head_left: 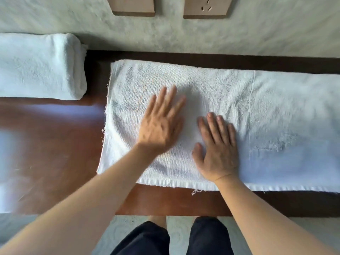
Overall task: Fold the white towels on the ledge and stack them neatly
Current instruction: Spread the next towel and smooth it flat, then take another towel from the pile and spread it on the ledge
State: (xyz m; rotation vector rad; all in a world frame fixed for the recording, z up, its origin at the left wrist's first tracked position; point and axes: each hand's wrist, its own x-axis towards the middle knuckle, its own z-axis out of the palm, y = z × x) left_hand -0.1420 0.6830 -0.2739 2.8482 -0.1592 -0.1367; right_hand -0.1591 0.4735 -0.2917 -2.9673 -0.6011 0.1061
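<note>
A long white towel (266, 111) lies flat along the brown wooden ledge (55, 144), running from the middle off the right edge of the view, with frayed threads along its near hem. My left hand (161, 124) rests palm down on the towel's left part, fingers spread and slightly blurred. My right hand (219, 146) lies flat beside it, fingers together, holding nothing. A folded white towel (40, 65) sits at the ledge's back left against the wall.
The grey plastered wall (184, 34) rises right behind the ledge, with two wall plates, a switch plate (132, 6) and a socket (207, 7). A white blurred patch (5, 162) shows at the left edge. My legs and the pale floor are below the ledge's front edge.
</note>
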